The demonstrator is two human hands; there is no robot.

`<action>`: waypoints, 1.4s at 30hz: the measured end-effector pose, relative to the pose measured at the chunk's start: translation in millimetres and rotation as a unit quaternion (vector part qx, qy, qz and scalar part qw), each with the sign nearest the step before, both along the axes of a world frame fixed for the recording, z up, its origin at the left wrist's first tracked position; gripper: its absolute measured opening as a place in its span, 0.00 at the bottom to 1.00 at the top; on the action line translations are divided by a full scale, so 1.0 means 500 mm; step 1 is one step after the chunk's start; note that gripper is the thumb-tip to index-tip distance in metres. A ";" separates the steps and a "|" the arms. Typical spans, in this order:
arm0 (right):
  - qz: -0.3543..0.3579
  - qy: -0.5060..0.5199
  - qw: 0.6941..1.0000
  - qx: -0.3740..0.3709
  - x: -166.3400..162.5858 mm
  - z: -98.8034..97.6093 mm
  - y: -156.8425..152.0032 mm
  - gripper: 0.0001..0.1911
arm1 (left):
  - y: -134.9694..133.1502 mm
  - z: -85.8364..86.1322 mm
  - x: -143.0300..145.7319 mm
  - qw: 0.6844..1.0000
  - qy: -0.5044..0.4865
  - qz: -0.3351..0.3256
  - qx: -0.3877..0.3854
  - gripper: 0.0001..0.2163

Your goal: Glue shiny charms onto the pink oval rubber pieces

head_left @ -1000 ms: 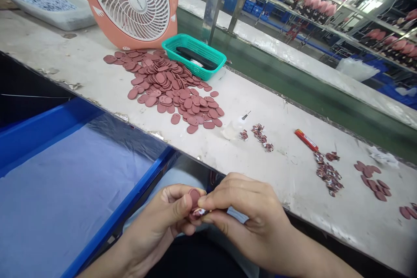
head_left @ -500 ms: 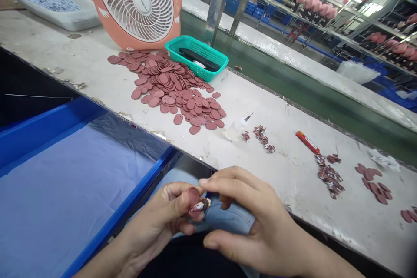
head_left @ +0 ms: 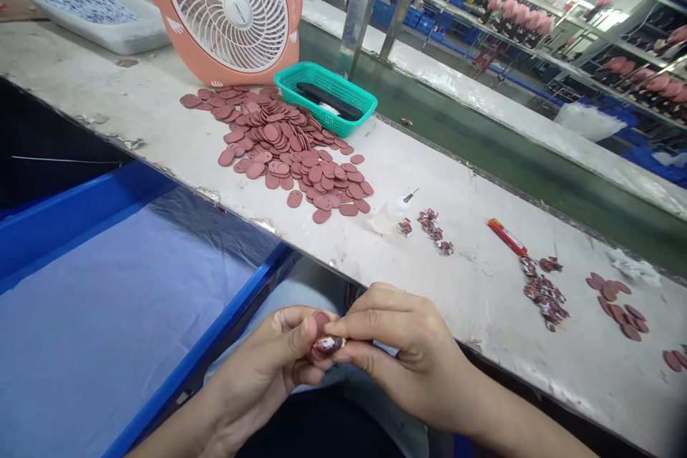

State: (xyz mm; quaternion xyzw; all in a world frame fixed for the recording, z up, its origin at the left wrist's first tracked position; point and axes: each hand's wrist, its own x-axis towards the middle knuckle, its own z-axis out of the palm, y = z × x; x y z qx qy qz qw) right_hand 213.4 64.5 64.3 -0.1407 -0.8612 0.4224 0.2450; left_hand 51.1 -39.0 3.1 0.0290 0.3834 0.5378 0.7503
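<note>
Across the view, a long white desk [head_left: 477, 293] runs obliquely from upper left to lower right, its front edge chipped; beyond it, racks [head_left: 515, 28] bear rows of pink-topped objects. Below the desk's near edge, at left, lies a large blue bin [head_left: 69, 222] with a pale, creased lining. At the rear of the desk stands an orange-pink fan [head_left: 236, 11] with a white spiral grille; left of it sits a white tray [head_left: 123, 34] of small blue-and-white pieces. Both hands are in front of the desk edge, brought together: the left hand [head_left: 268, 358] grips from one side with thumb and fingers, while the right hand [head_left: 405, 343] meets it with thumb and forefinger closed in a pinch. A heap of reddish-brown oval discs [head_left: 279, 132] spreads before the fan, a green basket [head_left: 357, 122] with dark contents just beside it. To the right lie a translucent bottle [head_left: 389, 215] with a needle tip, a red stick-shaped object [head_left: 507, 237] and clusters of small brown-and-white parts [head_left: 544, 297]. Smallest, between the hands, are an oval disc [head_left: 320, 322] under the left thumb and, against it, a brown-and-white part [head_left: 328, 345] pinched by the right fingertips.
</note>
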 end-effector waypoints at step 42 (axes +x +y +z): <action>-0.186 0.068 0.926 0.323 -0.081 -0.153 -0.032 0.11 | 0.158 -0.244 -0.373 0.724 0.662 0.037 -0.190 0.13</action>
